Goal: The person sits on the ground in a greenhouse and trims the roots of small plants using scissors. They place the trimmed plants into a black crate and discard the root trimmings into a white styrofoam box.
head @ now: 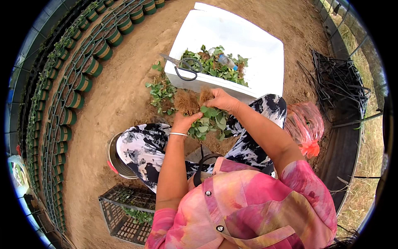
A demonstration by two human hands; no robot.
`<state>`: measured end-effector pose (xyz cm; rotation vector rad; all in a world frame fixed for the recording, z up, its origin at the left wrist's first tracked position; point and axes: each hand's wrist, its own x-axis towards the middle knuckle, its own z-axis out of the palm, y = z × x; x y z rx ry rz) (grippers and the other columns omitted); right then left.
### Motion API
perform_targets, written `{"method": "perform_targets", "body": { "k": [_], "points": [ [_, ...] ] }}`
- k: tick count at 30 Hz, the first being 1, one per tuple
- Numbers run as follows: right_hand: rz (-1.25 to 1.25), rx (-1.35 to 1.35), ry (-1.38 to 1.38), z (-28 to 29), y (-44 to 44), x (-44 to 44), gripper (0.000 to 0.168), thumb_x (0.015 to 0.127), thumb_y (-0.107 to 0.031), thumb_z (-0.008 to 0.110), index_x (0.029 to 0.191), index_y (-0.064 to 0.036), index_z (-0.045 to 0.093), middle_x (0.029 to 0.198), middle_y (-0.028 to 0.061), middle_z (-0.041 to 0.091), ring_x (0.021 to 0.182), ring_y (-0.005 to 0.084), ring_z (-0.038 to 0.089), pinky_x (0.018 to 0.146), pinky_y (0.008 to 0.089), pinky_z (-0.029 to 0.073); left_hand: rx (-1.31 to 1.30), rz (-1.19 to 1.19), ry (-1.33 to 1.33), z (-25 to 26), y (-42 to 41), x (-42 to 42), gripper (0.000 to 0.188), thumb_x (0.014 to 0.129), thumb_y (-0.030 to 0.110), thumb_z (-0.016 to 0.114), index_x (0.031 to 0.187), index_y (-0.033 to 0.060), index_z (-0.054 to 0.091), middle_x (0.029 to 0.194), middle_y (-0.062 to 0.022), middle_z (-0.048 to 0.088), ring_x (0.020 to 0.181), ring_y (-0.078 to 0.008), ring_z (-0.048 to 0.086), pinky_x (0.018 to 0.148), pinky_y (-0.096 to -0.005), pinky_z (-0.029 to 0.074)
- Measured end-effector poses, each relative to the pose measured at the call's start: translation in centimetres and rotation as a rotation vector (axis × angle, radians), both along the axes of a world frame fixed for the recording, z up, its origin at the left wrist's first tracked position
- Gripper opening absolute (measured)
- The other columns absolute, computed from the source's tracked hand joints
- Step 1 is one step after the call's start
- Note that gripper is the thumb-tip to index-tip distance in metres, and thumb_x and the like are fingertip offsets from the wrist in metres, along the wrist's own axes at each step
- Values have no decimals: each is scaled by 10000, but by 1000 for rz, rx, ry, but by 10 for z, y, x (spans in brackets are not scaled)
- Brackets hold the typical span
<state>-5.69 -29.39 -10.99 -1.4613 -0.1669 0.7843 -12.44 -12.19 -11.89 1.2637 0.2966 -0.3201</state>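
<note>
My left hand (183, 121) grips a bunch of leafy seedlings, with their brown fibrous roots (186, 102) pointing away from me and the green leaves (205, 124) hanging towards my lap. Close beside it, my right hand (223, 100) pinches a smaller tuft of roots (205, 94) at the bunch's right side. Beyond my hands stands a white foam box (264, 59) holding more leafy plants (214, 67) and a plastic bottle (226, 61) with a blue cap. Black-handled scissors (186, 67) rest across the box's near left rim. Stems between my fingers are partly hidden.
Leafy plants (161, 90) lie on the soil left of the box. A black plastic crate (124, 214) and a round metal container (116, 158) are by my left leg. On the right are a red plastic bag (304, 124) and black strips (339, 84). Rows of green pots (102, 51) line the left.
</note>
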Motion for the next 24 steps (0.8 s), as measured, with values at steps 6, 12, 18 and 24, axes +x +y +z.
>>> {"method": "perform_targets", "body": {
  "k": [6,12,18,24],
  "points": [
    [-66,-76,51,-2,2,-9,390,715,-52,610,1095,2,538,931,31,588,803,113,535,723,250,432,99,221,-93,-9,6,3,349,664,6,684,984,-40,552,892,-65,611,793,-148,574,690,-281,465],
    [-76,-220,-40,-16,1,-14,399,682,-106,614,1056,6,532,992,121,547,883,191,509,770,292,408,296,316,-117,7,19,5,336,646,18,706,943,-48,564,874,-79,615,714,-162,587,654,-280,473],
    [25,-626,-596,-22,1,-14,310,658,-97,616,965,-81,576,902,175,541,895,329,519,756,381,418,168,230,25,53,9,-3,402,629,58,730,956,-88,545,834,-109,621,744,-180,605,671,-291,497],
    [-59,-625,-622,-16,12,-21,298,642,-99,644,933,-75,586,824,168,582,797,354,554,690,397,444,-89,-22,227,45,3,-4,484,627,121,735,1007,-106,541,914,-112,630,836,-178,597,731,-306,494]
  ]
}}
